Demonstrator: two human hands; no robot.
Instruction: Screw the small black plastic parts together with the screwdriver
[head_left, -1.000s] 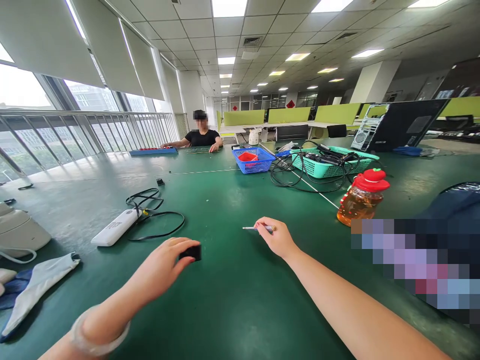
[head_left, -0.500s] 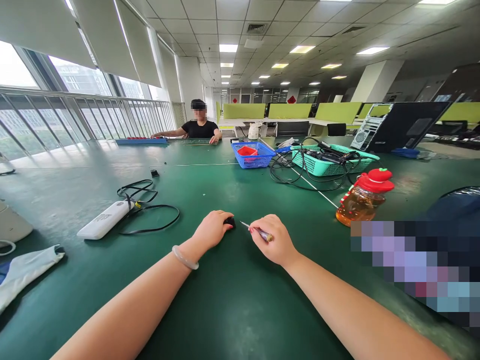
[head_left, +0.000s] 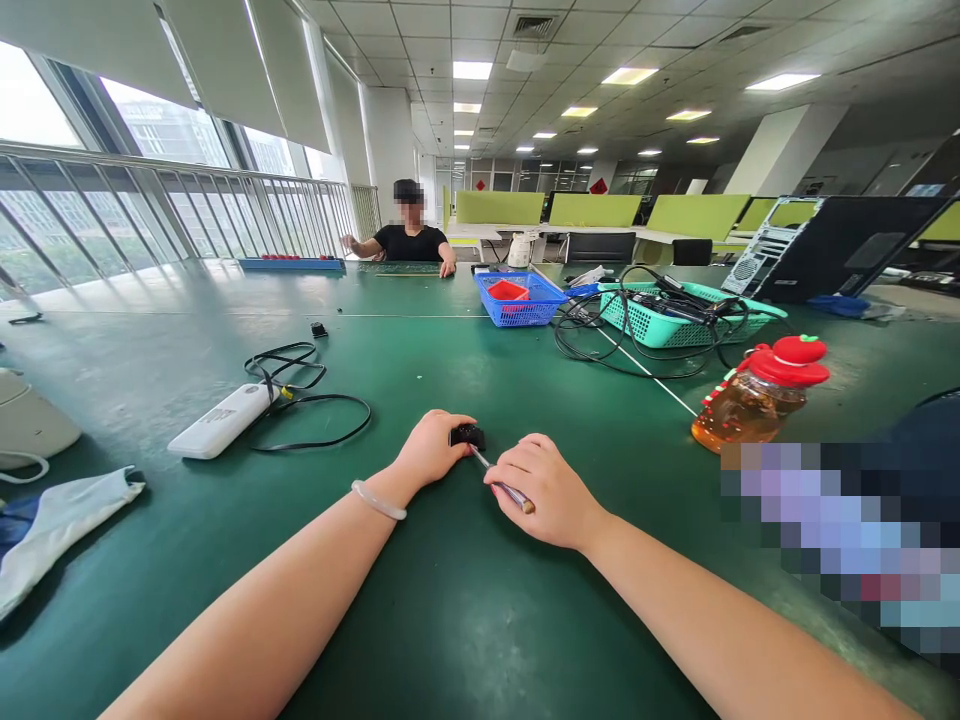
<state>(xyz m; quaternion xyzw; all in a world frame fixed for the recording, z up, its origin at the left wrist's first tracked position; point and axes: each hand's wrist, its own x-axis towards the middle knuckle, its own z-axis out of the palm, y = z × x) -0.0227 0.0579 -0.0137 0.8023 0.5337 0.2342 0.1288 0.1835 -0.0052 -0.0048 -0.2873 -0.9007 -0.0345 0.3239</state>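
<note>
My left hand (head_left: pixel 429 448) rests low over the green table (head_left: pixel 420 620), thumb and fingers closed on a small black block-like part (head_left: pixel 469 436). What exactly the part is cannot be made out. In my right hand (head_left: pixel 541 490) is a screwdriver (head_left: pixel 514 494) with a thin metal shaft and a brownish handle. Its tip points up and left and meets the near side of the black part, close to my left thumb. A pale bangle sits on my left wrist.
Left lies a white power strip (head_left: pixel 225 420) with looped black cable. Ahead are a blue basket (head_left: pixel 521 312) and a green basket (head_left: pixel 652 328) of cables. A red-lidded bottle (head_left: pixel 754 405) stands right. Across the table sits a person (head_left: pixel 411 240).
My right hand has brought the screwdriver tip left, from beside the black part onto it. More of the part shows now. The view has shifted slightly.
</note>
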